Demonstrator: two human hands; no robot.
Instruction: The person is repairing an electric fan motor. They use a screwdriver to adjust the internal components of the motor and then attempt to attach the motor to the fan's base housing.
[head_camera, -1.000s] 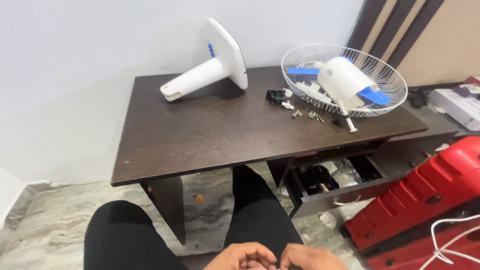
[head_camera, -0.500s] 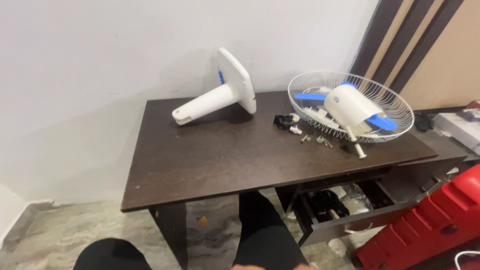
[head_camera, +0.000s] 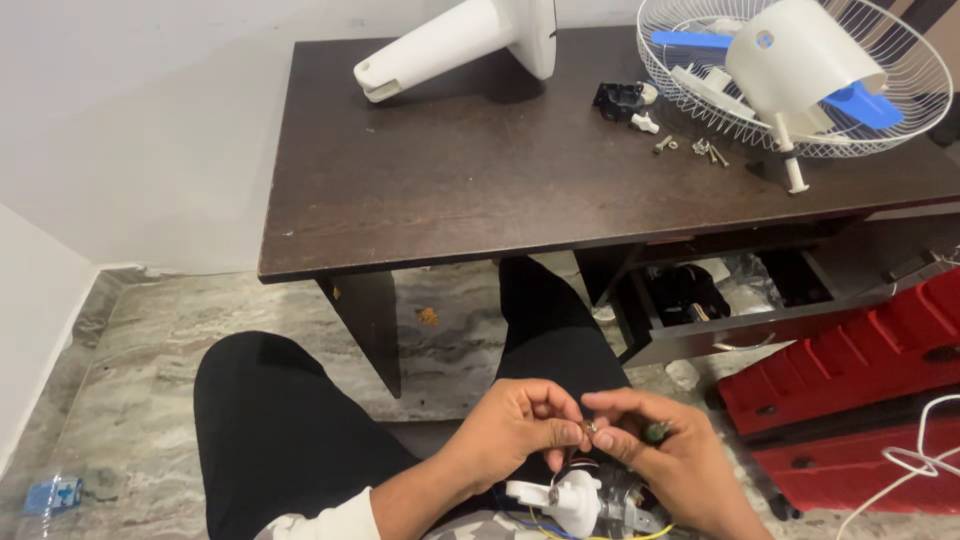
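Left hand (head_camera: 520, 425) and right hand (head_camera: 665, 455) meet over lap, fingertips pinched together on small metal part (head_camera: 590, 429); which hand grips it cannot be told. White fan motor assembly (head_camera: 580, 500) with coloured wires lies on lap just below hands. Dark wooden table (head_camera: 480, 190) ahead carries white fan stand (head_camera: 450, 40), wire fan guard (head_camera: 900, 110), loose screws (head_camera: 690, 147). Red case (head_camera: 850, 370) on floor at right.

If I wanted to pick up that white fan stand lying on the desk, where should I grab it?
Probably by the tapered neck of the white fan stand, which lies on its side on the dark desk. Come from above, wrapping the neck midway: it is slim enough to close around, while the flat base at its far end is broad.
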